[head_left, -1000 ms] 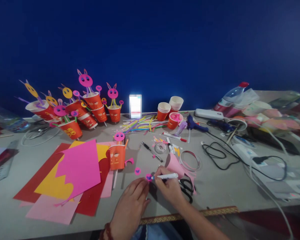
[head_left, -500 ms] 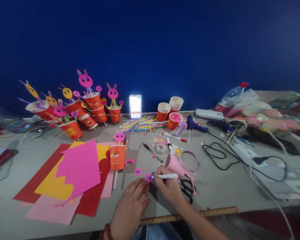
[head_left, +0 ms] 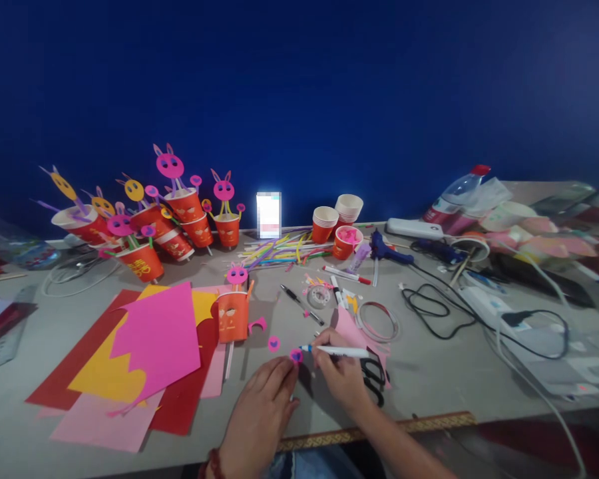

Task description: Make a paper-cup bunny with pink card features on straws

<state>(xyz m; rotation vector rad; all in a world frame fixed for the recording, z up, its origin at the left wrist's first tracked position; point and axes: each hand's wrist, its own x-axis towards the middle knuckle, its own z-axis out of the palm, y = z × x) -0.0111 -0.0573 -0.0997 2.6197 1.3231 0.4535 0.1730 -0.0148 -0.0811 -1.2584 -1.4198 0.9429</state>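
Observation:
My right hand (head_left: 342,379) is closed around a white marker (head_left: 342,350), its blue tip pointing left, just above a small pink disc (head_left: 296,356) with a purple-blue heart on it. My left hand (head_left: 264,406) rests on the table, its fingertips together at the lower edge of that disc. A small white thing shows under the left thumb, too hidden to name. A second pink disc (head_left: 274,344) with a similar heart lies up and to the left. Beyond it are a curved pink scrap (head_left: 257,324) and a red cup (head_left: 233,318) topped with a pink paper face.
Coloured paper sheets (head_left: 164,339) lie at left. Decorated cups (head_left: 184,205) line the back left, beside a pile of pipe cleaners (head_left: 284,249). Black-handled scissors (head_left: 374,379), a tape roll (head_left: 319,295), a glue gun (head_left: 389,249) and cables lie right.
The marker tip has lifted off the disc's heart and the marker lies flatter in my right hand. My left hand stays at the disc.

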